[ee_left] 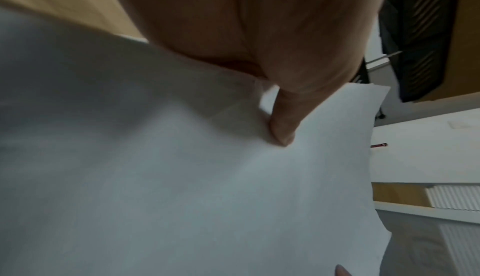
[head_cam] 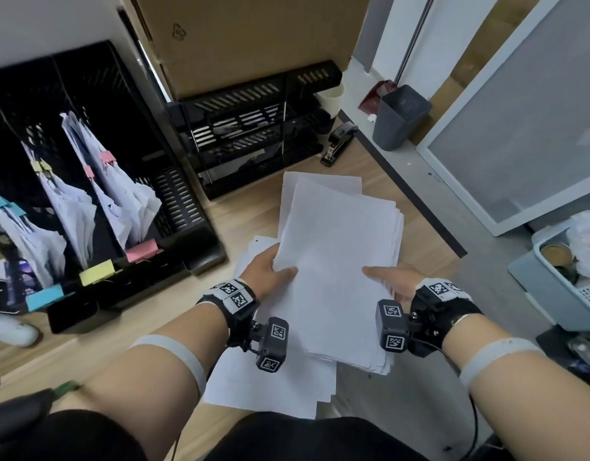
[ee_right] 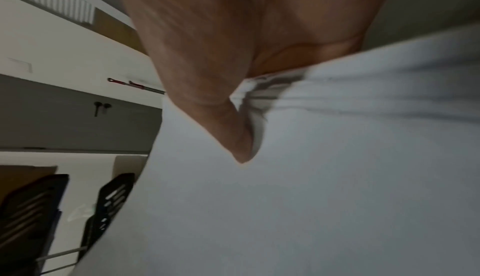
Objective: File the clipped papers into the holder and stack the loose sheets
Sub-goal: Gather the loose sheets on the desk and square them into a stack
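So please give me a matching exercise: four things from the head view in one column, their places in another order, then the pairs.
1. thick stack of loose white sheets
2. black stapler
3. grey plastic bin
4. pink-clipped white papers

A. in the black slotted holder
B. between left hand and right hand
C. on the wooden desk's far edge
D. on the floor

Pairs: 1-B, 2-C, 3-D, 4-A

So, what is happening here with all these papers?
A person holds a stack of loose sheets above the wooden desk, left hand and right hand each gripping one side edge. More loose sheets lie on the desk below. Clipped papers already stand in the black file holder on the left.
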{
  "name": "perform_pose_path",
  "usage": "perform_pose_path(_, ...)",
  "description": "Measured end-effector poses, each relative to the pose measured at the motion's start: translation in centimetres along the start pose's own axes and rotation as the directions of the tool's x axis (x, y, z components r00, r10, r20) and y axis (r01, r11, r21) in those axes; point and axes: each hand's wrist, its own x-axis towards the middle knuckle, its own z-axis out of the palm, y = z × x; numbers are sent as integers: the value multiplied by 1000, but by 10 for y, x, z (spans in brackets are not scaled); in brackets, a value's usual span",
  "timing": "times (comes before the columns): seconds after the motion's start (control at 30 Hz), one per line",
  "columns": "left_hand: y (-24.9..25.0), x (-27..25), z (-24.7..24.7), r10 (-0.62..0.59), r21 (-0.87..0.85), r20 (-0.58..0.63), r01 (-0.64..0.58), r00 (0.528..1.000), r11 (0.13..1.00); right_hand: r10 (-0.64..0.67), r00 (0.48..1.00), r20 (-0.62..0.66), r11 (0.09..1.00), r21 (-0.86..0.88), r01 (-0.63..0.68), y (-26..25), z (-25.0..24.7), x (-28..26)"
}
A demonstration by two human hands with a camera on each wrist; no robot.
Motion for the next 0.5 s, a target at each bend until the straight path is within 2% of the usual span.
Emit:
perform_pose_path(0.1,16,10,4,49,-55,-130,-57,990,997,-80,996,-42,996,36,81,-20,-10,-25)
perform_pose_path(0.17,19,18,5,-11,-108,-231,-14,973,994,-101,986,-132,995,5,102,-32,-19,-23)
perform_pose_path(0.2,14,22,3,-51,-80,-263,31,963,996,-80,984,-159,997,-25,78,-41,-21,-22)
perform_pose_path(0.3,-9,28,-6,-122,210,-247,176,961,962,31,991,-126,985,-167,-52,-67,-25,-18)
perform_pose_path(0.37,-21,28,-9,-131,257,-221,187,966,948,-22,988,-156,983,-181,-7,-75,-28,-11)
perform_pose_path(0.43,-23,23,-9,-115,267,-184,162,976,950,-112,976,-189,988,-123,90,-78,-32,4)
perform_pose_path(0.5,-23,19,-9,-97,278,-173,143,980,950,-147,971,-189,982,-148,120,-79,-30,20)
